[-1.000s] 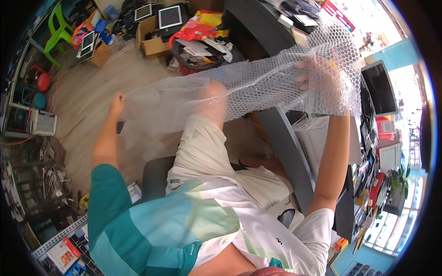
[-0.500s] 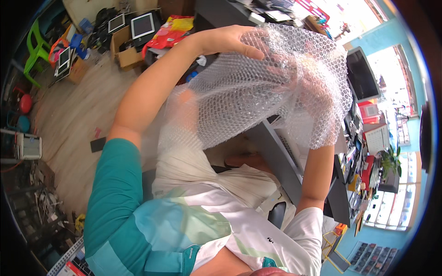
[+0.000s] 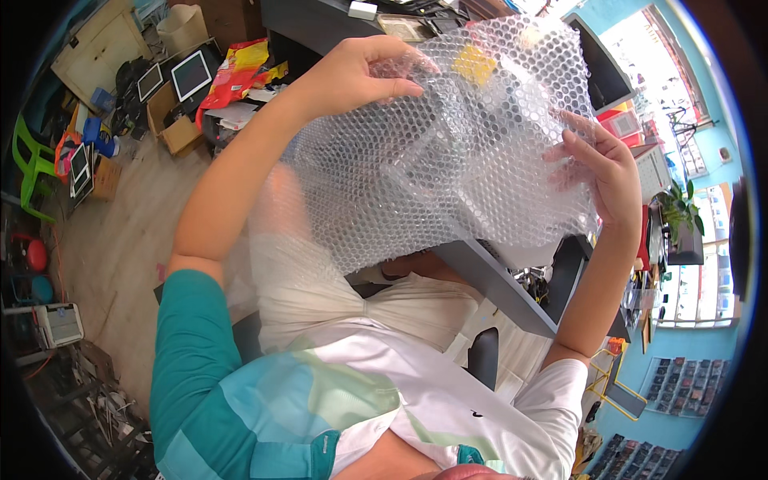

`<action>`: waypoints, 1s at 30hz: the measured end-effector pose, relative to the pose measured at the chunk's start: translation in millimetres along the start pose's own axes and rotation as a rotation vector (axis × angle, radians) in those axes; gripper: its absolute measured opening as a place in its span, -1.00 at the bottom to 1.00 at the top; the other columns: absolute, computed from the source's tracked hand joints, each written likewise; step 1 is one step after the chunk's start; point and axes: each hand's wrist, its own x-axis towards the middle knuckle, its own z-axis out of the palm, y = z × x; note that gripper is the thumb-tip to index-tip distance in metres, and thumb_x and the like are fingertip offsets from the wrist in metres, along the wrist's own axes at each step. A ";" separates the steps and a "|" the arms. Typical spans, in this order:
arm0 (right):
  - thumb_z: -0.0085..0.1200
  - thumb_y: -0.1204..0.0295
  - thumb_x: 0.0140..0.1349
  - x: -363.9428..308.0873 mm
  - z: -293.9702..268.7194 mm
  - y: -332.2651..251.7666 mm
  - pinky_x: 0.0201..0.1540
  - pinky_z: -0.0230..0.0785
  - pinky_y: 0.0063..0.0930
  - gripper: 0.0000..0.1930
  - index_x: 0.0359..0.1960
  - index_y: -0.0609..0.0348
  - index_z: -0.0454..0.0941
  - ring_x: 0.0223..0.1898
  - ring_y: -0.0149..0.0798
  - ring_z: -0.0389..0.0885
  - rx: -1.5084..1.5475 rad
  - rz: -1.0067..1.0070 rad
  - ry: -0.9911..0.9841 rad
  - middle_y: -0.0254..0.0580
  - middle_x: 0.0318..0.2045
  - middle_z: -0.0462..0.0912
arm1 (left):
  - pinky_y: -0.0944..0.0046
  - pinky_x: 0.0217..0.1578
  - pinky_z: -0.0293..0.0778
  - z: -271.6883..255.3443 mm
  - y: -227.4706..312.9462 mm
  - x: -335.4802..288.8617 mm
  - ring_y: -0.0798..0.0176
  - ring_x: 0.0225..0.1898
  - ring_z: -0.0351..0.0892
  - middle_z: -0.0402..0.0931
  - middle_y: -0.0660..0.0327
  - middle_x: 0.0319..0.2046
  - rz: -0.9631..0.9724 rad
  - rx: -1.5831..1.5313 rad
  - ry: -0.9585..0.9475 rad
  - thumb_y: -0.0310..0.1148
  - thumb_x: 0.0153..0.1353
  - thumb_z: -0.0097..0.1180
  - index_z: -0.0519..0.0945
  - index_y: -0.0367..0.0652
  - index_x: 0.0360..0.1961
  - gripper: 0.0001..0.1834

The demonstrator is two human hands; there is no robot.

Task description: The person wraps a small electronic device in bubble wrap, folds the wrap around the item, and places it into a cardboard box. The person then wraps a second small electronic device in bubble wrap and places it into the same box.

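Clear bubble wrap (image 3: 432,152) fills the middle of the view, a large crumpled sheet held up in the air in front of the person, above a dark grey surface (image 3: 500,284) that runs from the near right toward the far left. The left hand (image 3: 364,72) grips the sheet's far upper edge, thumb and fingers pinched together on a fold of the plastic. The right hand (image 3: 600,172) holds the sheet's right side, fingers curled around the edge with the thumb pressed against the wrap. Both arms are raised, and the sheet sags between them. A small yellow patch (image 3: 474,64) shows through the bubbles near the top. The person wears a shirt (image 3: 320,400) with a teal left sleeve and a white right sleeve, seen at the near edge. On the far left, a wooden floor (image 3: 120,232) carries cardboard boxes (image 3: 172,120) holding flat screens, with a red and yellow bag (image 3: 236,76) beside them. A green plastic chair (image 3: 32,168) stands at the left edge. A dark monitor (image 3: 600,68) sits at the far right.
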 end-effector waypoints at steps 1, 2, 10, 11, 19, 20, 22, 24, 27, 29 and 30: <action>0.14 0.15 0.51 -3.6 -2.2 -3.3 -0.38 0.63 -0.50 -0.49 0.29 0.28 0.61 -0.41 -0.27 0.81 -0.137 0.010 0.037 0.02 -0.23 0.84 | 0.39 -0.38 0.50 4.3 0.5 -2.1 0.51 -0.43 0.50 0.61 0.38 -0.35 0.118 0.133 0.073 -0.38 0.30 0.46 0.76 -0.10 0.13 -0.63; 0.22 0.35 0.45 -7.4 0.6 -5.9 -0.42 0.57 -0.57 -0.62 0.23 0.22 0.68 -0.49 -0.43 0.76 -0.079 0.027 0.120 -0.11 -0.33 0.84 | 0.37 -0.40 0.47 7.6 -1.2 -5.1 0.50 -0.45 0.48 0.56 0.38 -0.39 0.238 0.268 0.152 -0.38 0.28 0.46 0.76 -0.09 0.15 -0.61; 0.14 0.39 0.48 -32.2 -21.2 17.9 -0.41 0.54 -0.58 -0.68 0.17 0.24 0.71 -0.48 -0.44 0.73 -0.120 0.105 0.214 -0.13 -0.31 0.84 | 0.24 -0.47 0.44 75.9 16.0 -61.4 0.21 -0.51 0.45 0.46 0.17 -0.45 0.433 0.491 0.176 -0.37 0.35 0.32 0.72 -0.09 0.25 -0.57; 0.14 0.41 0.48 -33.9 -24.1 20.8 -0.38 0.55 -0.59 -0.69 0.14 0.26 0.72 -0.45 -0.45 0.73 -0.116 0.135 0.208 -0.14 -0.28 0.84 | 0.25 -0.47 0.43 76.2 13.1 -68.0 0.21 -0.51 0.45 0.45 0.17 -0.45 0.444 0.443 0.123 -0.35 0.40 0.28 0.71 -0.11 0.26 -0.59; -0.10 0.67 0.35 -43.3 -35.1 44.9 0.01 0.52 -0.59 -0.68 -0.01 0.35 0.70 -0.09 -0.45 0.69 0.129 0.060 0.144 -0.22 -0.08 0.74 | 0.11 0.09 0.48 79.2 -17.9 -49.0 0.11 -0.01 0.55 0.54 0.14 -0.07 0.257 0.369 0.092 -0.06 0.43 0.28 0.49 -0.10 0.45 -0.35; -0.09 0.66 0.36 -43.1 -36.7 48.1 0.01 0.52 -0.59 -0.68 0.00 0.35 0.70 -0.10 -0.45 0.69 0.154 0.065 0.142 -0.23 -0.09 0.74 | 0.06 0.29 0.37 80.7 -21.1 -48.0 0.01 0.17 0.47 0.48 0.09 0.09 0.166 0.330 -0.013 0.02 0.38 0.32 0.44 -0.05 0.48 -0.26; -0.07 0.63 0.37 -41.2 -38.2 52.6 -0.01 0.52 -0.59 -0.70 0.01 0.32 0.69 -0.10 -0.45 0.69 0.201 0.085 0.159 -0.25 -0.10 0.73 | 0.06 0.30 0.38 79.2 -28.4 -42.6 0.01 0.19 0.47 0.47 0.08 0.15 0.017 0.287 -0.164 0.05 0.34 0.35 0.45 -0.02 0.48 -0.23; -0.04 0.59 0.38 -36.3 -34.0 56.2 -0.03 0.51 -0.60 -0.71 0.01 0.27 0.69 -0.11 -0.45 0.68 0.250 0.115 0.192 -0.28 -0.12 0.73 | 0.05 0.31 0.38 74.7 -24.7 -42.4 0.02 0.21 0.48 0.47 0.09 0.17 -0.058 0.235 -0.255 0.03 0.29 0.39 0.45 -0.01 0.48 -0.20; 0.00 0.51 0.39 -28.7 -29.0 57.4 -0.06 0.46 -0.63 -0.72 0.04 0.23 0.69 -0.12 -0.48 0.66 0.137 0.125 0.199 -0.34 -0.12 0.72 | 0.04 0.31 0.39 55.1 -19.4 -55.3 0.04 0.20 0.49 0.51 0.12 0.15 -0.067 0.183 -0.269 -0.09 0.20 0.45 0.44 0.01 0.49 -0.16; 0.02 0.47 0.39 -27.2 -29.2 58.5 -0.06 0.43 -0.64 -0.71 0.05 0.22 0.69 -0.12 -0.49 0.65 0.039 0.064 0.247 -0.36 -0.12 0.72 | 0.04 0.30 0.40 36.4 -30.6 -73.4 0.05 0.18 0.50 0.53 0.14 0.14 -0.096 0.210 -0.234 -0.20 0.12 0.48 0.43 0.02 0.51 -0.11; 0.03 0.45 0.39 -26.4 -30.5 63.1 -0.06 0.41 -0.65 -0.70 0.06 0.22 0.69 -0.13 -0.50 0.64 0.000 0.027 0.263 -0.38 -0.12 0.72 | 0.05 0.29 0.42 26.0 -30.8 -85.3 0.04 0.17 0.54 0.58 0.14 0.12 -0.170 0.159 -0.217 -0.35 0.06 0.45 0.48 -0.01 0.47 -0.14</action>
